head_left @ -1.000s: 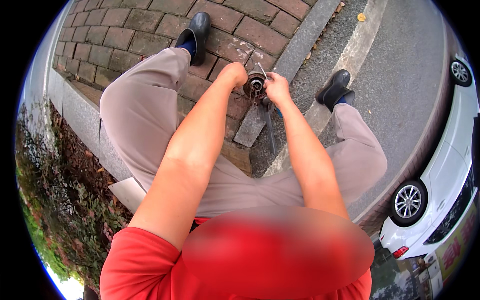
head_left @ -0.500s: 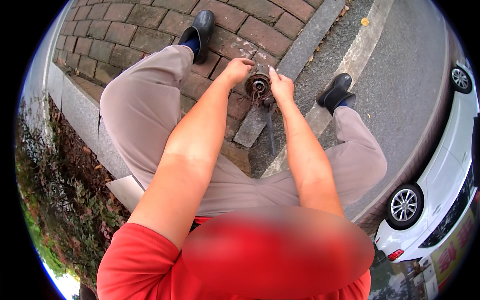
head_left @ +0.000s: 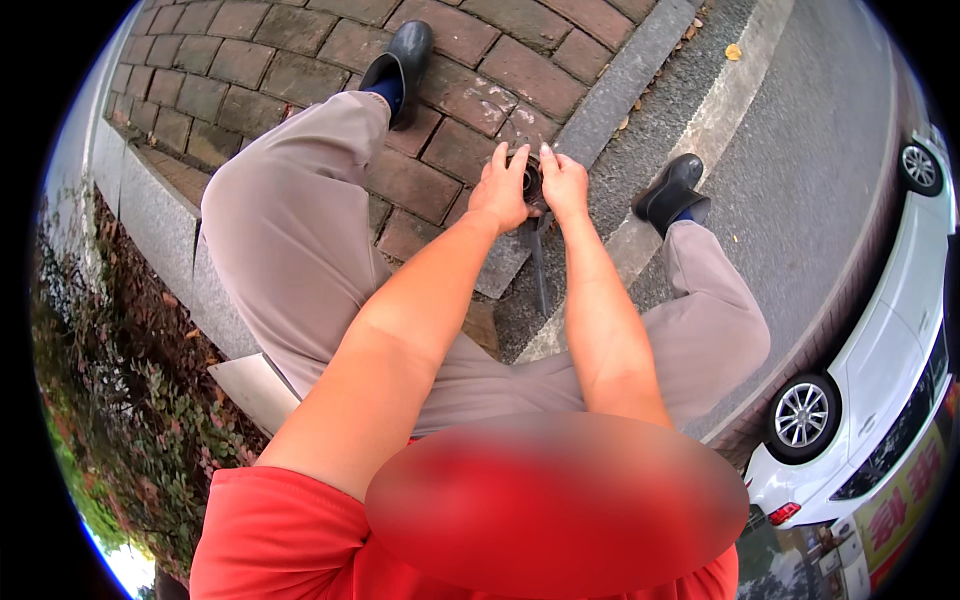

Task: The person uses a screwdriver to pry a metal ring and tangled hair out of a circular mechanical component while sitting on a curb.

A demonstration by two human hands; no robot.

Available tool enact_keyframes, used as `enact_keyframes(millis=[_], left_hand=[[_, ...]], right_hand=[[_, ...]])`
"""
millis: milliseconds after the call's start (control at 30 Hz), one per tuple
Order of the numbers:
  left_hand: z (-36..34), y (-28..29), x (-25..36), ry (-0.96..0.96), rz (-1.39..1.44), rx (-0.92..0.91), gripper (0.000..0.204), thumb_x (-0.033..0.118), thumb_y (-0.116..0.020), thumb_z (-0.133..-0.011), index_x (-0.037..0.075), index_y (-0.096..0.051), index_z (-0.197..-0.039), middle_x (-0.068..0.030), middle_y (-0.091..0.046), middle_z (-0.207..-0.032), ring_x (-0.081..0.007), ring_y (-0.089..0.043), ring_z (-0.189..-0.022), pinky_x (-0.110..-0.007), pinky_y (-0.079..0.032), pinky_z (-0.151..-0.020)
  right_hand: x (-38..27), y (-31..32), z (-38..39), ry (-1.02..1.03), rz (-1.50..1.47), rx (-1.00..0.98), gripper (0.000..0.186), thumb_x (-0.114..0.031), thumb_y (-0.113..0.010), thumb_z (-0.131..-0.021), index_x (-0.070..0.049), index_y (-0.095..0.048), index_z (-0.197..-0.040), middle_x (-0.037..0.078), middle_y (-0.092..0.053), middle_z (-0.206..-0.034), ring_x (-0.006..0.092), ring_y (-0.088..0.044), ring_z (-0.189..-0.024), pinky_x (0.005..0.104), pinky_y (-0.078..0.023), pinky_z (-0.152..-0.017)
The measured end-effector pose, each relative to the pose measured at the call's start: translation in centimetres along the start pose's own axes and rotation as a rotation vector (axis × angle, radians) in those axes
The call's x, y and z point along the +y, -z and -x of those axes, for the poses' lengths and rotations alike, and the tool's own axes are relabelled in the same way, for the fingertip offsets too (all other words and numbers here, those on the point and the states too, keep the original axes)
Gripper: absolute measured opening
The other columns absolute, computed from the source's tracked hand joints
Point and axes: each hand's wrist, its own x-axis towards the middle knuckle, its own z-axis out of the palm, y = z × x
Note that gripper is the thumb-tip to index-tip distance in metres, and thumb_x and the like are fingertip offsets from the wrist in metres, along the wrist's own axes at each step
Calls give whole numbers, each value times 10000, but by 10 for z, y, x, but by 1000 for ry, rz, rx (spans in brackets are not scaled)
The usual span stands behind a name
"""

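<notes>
A dark, dirty round metal part with a ringed centre rests where the brick paving meets the stone kerb, partly covered by my hands. My left hand curls over its left side, fingertips at the top rim. My right hand grips the right side with thumb and fingers. Below them, a long dark bar-like tool lies across the kerb end and asphalt; its upper end is hidden.
My feet in dark clogs are planted either side, one on bricks, one on the road. A stone kerb runs diagonally. A white car stands at right. Shrubs grow at left.
My left hand has moved down and right onto the round part, hiding much of it. My right hand has shifted slightly. The thin stick seen in its fingers earlier no longer shows.
</notes>
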Motion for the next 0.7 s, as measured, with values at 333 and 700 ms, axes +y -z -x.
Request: enact_keyframes(millis=[333, 700], left_hand=[[-11, -23, 2, 118, -43, 55, 770, 108, -706, -790, 183, -332, -1459, -208, -233, -1534, -523, -367, -1313, -474, -503, -967], [-10, -34, -7, 108, -1, 122, 863, 130, -757, -749, 190, -300, -1479, -209, -207, -1550, -547, -299, -1342, -500, -460, -1015]], right_hand=[[-9, 4, 13, 135, 166, 33, 353, -386, -586, -920, -54, -704, -905, 211, -668, -826, 397, -654, -774, 447, -502, -700], [-16, 8, 42, 216, 199, 181, 338, -317, -614, -929, 9, -704, -940, 207, -684, -786, 286, -682, -757, 382, -511, -710]])
